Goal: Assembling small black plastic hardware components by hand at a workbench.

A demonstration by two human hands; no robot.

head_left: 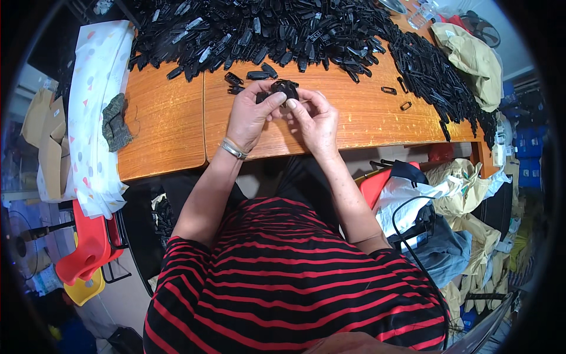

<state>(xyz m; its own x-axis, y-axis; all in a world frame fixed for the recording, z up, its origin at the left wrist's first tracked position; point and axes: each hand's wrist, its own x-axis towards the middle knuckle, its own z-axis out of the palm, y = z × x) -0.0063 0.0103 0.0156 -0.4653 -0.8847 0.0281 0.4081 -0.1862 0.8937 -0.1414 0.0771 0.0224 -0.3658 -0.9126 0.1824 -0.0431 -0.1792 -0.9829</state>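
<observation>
Both hands meet over the front part of the wooden table, around a small cluster of black plastic parts (286,88). My left hand (250,115), with a metal bangle at its wrist, grips the parts between thumb and fingers. From the other side, my right hand (315,118) pinches them, its thumb pressed on the near face. How the parts fit together is hidden by the fingers. Just beyond my left hand lie a few loose black plastic pieces (257,75). Farther back spreads a big heap of similar black pieces (259,32), some with shiny faces.
Black frame-shaped parts (436,76) are piled along the table's right side, with a few strays nearer. On the left are a dark knitted cloth (117,123) and a dotted white sheet (97,118). A red chair (88,248) stands below left; bags and clothing (442,248) crowd the right.
</observation>
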